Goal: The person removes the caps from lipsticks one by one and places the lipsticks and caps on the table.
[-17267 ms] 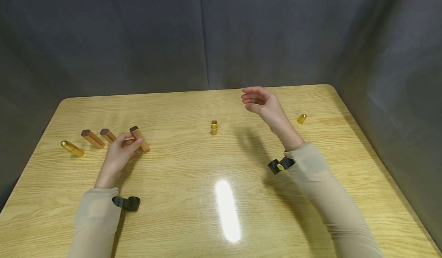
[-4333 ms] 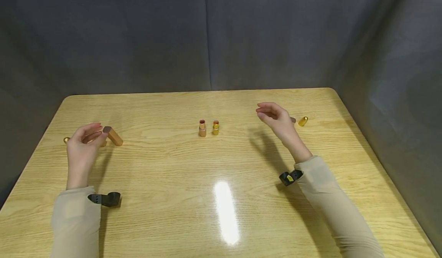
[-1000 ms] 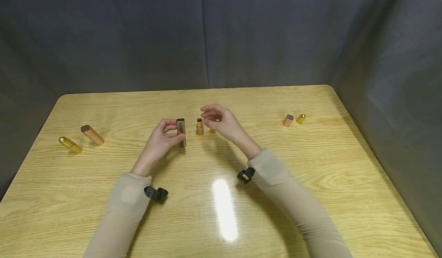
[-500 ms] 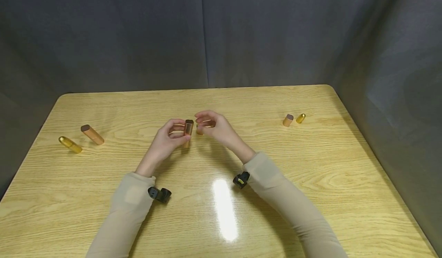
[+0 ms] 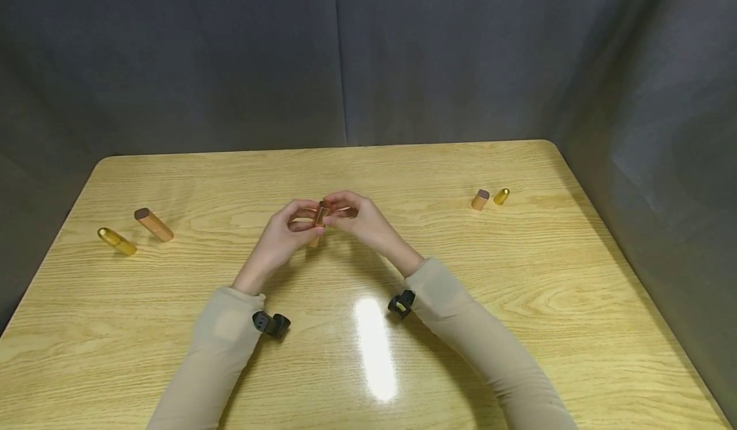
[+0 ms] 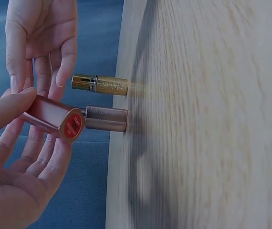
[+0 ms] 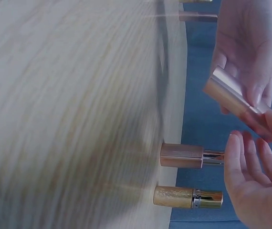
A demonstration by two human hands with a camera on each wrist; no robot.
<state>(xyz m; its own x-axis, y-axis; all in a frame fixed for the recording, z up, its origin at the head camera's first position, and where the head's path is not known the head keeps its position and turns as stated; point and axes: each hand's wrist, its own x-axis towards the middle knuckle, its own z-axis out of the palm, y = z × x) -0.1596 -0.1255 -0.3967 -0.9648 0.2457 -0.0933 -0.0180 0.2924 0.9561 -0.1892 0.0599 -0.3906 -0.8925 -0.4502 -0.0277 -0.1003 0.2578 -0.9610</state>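
Held lipstick (image 6: 51,116) (nearby tube (image 6: 106,122): "MISS…")

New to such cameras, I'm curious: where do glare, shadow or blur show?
Head view: white glare and soft shadows on the table. Left wrist view: dim; blurred lettering on the held tube. Right wrist view: hazy, a dark shadow band on the table.

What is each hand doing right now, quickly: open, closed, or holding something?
Left hand: closed, holding a slim, rose-gold, metallic-looking lipstick tube.
Right hand: closed, pinching the upper end of that same tube.
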